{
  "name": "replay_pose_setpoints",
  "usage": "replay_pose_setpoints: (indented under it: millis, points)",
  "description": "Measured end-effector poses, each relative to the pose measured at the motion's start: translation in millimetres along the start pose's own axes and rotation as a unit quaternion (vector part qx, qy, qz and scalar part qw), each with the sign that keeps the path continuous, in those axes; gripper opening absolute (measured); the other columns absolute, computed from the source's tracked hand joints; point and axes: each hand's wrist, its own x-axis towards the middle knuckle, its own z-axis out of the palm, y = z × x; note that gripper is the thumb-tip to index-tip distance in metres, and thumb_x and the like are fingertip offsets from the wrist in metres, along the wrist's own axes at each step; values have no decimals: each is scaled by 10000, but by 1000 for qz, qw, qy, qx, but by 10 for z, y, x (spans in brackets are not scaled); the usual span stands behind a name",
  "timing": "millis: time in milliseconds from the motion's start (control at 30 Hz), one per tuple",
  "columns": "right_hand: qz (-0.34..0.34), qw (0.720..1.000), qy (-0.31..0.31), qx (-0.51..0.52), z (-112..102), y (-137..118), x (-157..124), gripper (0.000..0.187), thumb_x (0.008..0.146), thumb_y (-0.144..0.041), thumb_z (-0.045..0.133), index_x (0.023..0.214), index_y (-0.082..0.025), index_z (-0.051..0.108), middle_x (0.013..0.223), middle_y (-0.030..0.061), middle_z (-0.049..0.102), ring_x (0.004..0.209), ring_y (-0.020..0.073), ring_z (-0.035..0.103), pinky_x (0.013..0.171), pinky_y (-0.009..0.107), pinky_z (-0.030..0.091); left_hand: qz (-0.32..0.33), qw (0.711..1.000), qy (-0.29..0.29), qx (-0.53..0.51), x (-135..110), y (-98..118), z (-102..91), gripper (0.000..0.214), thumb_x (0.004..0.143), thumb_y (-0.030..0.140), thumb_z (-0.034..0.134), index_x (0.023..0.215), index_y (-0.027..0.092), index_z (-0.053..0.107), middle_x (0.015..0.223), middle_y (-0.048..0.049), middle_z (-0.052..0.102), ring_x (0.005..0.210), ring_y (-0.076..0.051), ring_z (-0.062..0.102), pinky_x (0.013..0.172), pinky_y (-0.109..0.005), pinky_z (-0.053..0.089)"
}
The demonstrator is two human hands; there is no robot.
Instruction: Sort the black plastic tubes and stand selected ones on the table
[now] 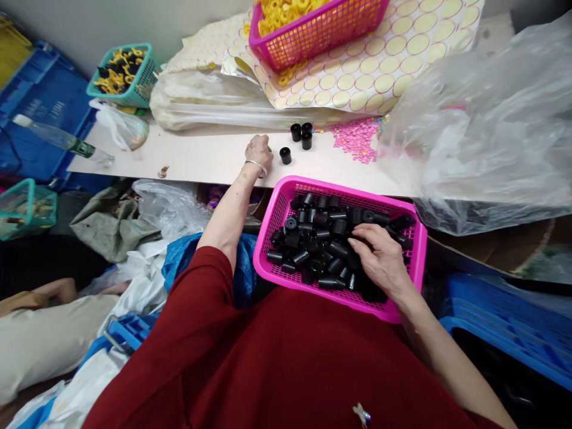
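Note:
My left hand (259, 152) rests on the white tabletop with its fingers curled closed; whatever they hold is hidden. Just right of it stands a short black plastic cylinder (285, 156) with a hollow top. Three similar black cylinders (306, 140) are grouped a little farther back. A pink mesh basket (286, 185) sits against my front, below the table edge, holding many loose black plastic cylinders (322, 220). Over its right side, my right hand (379, 256) touches the parts with fingers loosely bent and the fingertips slightly apart. No part shows clearly between them.
Pink pieces (357, 138) lie scattered on the table beside a large clear plastic bag (473, 119). Behind stands a pink basket (313, 36) of yellow rings on a circle-patterned sheet. A teal basket (145, 83) and a plastic bottle (67, 140) are at left. Another person's arm (58, 292) shows lower left.

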Motion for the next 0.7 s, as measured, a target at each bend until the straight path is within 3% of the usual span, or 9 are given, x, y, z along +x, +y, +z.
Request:
replay_pose_setpoints:
  millis: [133,233,333,400,467,500,567,700]
  points:
    - [-64,994,-6,-88,169,-116,231,153,891,-271,560,949,-205,686,1088,100,692,979,265,597,856,450,520,9,1000,-6,-21,61,69,36,447,765,138,611,1208,125,553,1186,-158,593,1140,-297,469,961,-422,371]
    - [-73,976,-120,-168,279,-236,491,165,883,-262,562,952,-187,692,1061,115,700,963,280,587,803,439,508,6,999,43,-19,-34,99,-81,491,736,173,660,1215,158,552,1194,-144,585,1150,-310,463,938,-429,390]
    - [-60,929,-250,-265,325,-350,697,121,850,-222,573,870,-177,684,920,126,697,906,287,585,722,406,473,30,995,79,-51,-370,166,-240,345,779,153,595,1123,163,611,1072,-114,623,1060,-268,519,906,-402,408]
    - [-76,904,-304,-291,294,-377,748,121,803,-155,575,871,-176,673,898,127,685,877,271,586,687,371,452,81,994,21,-75,-744,224,-295,274,787,100,517,1023,140,652,921,-81,635,931,-220,557,850,-364,429]
    - [-96,891,-336,-288,213,-333,722,201,744,-105,581,912,-176,666,918,122,678,838,247,587,671,348,448,164,979,-102,-65,-1170,274,-279,267,746,61,489,924,124,678,837,-60,626,838,-190,564,788,-328,444]
    - [-103,891,-344,-279,161,-284,687,230,729,-101,581,930,-176,664,928,118,673,827,240,588,675,345,455,208,964,-162,-42,-1370,292,-247,271,716,52,499,899,125,685,848,-62,627,832,-188,566,773,-319,449]
    - [-104,903,-341,-238,52,-146,592,245,736,-133,579,962,-176,662,949,113,663,842,243,592,710,357,481,261,939,-222,24,-1681,312,-155,283,688,44,517,891,134,691,941,-85,628,871,-206,567,768,-325,460]
    - [-38,965,-257,-37,-92,123,355,283,797,-289,611,1065,-203,646,976,72,657,860,228,613,733,363,521,234,944,-203,114,-1864,302,23,276,740,41,514,921,146,693,1087,-134,599,1028,-270,540,781,-357,468]
